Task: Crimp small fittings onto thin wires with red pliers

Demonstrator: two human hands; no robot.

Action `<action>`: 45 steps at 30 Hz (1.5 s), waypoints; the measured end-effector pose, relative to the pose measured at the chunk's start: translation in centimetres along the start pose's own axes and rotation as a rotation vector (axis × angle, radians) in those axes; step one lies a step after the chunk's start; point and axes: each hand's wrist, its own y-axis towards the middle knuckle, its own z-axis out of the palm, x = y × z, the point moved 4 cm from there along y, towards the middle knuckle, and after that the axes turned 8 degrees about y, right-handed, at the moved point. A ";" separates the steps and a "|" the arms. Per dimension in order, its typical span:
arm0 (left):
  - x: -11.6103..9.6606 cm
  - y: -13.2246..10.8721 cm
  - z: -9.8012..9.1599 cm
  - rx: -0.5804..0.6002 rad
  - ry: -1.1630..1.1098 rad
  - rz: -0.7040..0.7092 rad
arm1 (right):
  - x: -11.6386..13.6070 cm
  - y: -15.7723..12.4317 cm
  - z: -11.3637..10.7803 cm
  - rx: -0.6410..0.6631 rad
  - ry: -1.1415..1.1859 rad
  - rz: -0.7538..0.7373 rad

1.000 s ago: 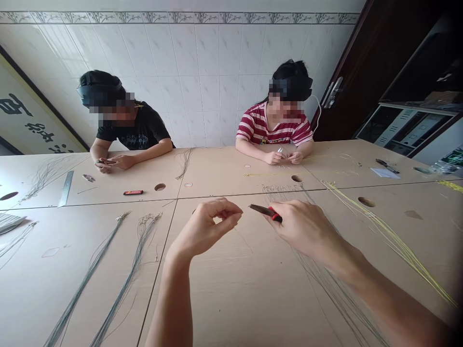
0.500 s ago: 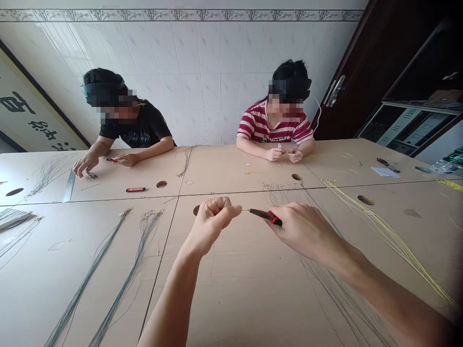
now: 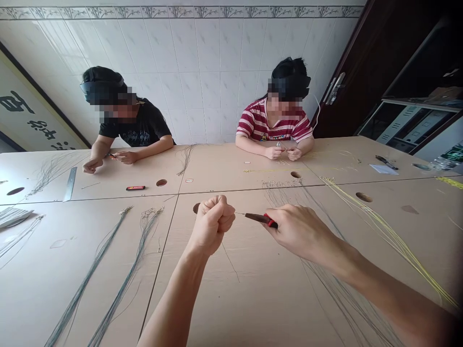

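Observation:
My left hand point(image 3: 214, 224) is closed in a fist around a thin cord point(image 3: 231, 262), whose loose tail hangs below the fist over the table. A short length of the strand runs from the thumb side towards the tip of the pliers point(image 3: 256, 219), which have dark jaws and red handles. My right hand point(image 3: 298, 229) is wrapped round those handles, and the jaws point left at the fist. Whether the jaws grip the strand is too small to tell. Under my right forearm lies a spread of grey cords point(image 3: 336, 289) with small metal ends.
Two bundles of grey-green cords point(image 3: 97, 262) point(image 3: 133, 267) lie to the left, yellow cords point(image 3: 394, 236) to the right. Across the table point(image 3: 217, 313) sit two people point(image 3: 137, 125) point(image 3: 275, 120). A red-and-black marker-like stick point(image 3: 135, 188), a steel ruler point(image 3: 70, 183) and cable holes point(image 3: 364, 196) are also there.
My left fist has turned and its thumb has folded in, while the cord's tail has swung right. The pliers have shifted slightly left. The left co-worker's hand has moved right.

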 end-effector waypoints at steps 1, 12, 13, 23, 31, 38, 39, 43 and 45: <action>0.0 0.0 0.0 -0.002 -0.002 0.001 | 0.0 0.0 0.0 -0.002 0.004 -0.003; 0.1 -0.4 -0.2 -0.024 -0.036 -0.014 | 0.1 -0.2 0.3 0.014 0.031 -0.008; 0.1 -0.4 -0.2 -0.032 -0.042 -0.006 | 0.1 -0.2 0.3 0.020 0.031 -0.003; -0.9 -1.0 -2.1 0.337 0.112 0.018 | -0.6 -0.3 -0.5 -0.044 -0.026 0.055; -1.2 -0.9 -3.6 0.239 -0.165 0.058 | -0.8 -0.3 -0.5 -0.051 -0.060 0.079; -0.3 -0.3 -0.6 0.009 -0.633 0.044 | 0.6 -0.6 0.3 -0.001 -0.040 0.002; -0.3 -0.2 -0.4 0.019 -0.654 0.034 | 0.7 -0.7 0.4 0.008 -0.043 -0.009; 0.0 0.5 -0.3 0.041 -0.571 -0.070 | 0.9 -0.8 1.0 0.045 -0.039 -0.042; 0.1 0.8 -0.5 0.021 -0.459 -0.124 | 0.7 -0.8 1.3 0.059 -0.042 -0.043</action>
